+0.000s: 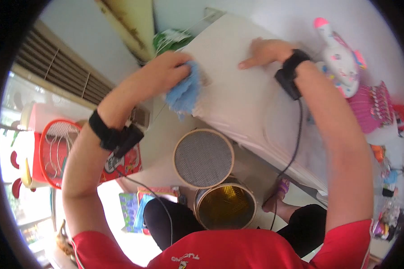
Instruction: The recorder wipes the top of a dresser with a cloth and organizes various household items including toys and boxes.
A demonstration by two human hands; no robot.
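My left hand (171, 70) grips a light blue cloth (185, 90) at the left edge of a large white surface (229, 90), whose kind I cannot tell. The cloth hangs bunched below my fingers. Over the same surface, my right hand (266, 53) is held with its thumb apart from the other fingers and nothing in it; whether it touches the surface is unclear. Black straps with small dark devices and cables are around both wrists.
Below the surface stand a round container with a woven grey top (203, 158) and an open round bin (225, 206). At left is a red-rimmed basket (43, 151). A white unicorn-like toy (340, 64) and a pink knitted item (367, 107) lie at right. A green bag (170, 40) is behind.
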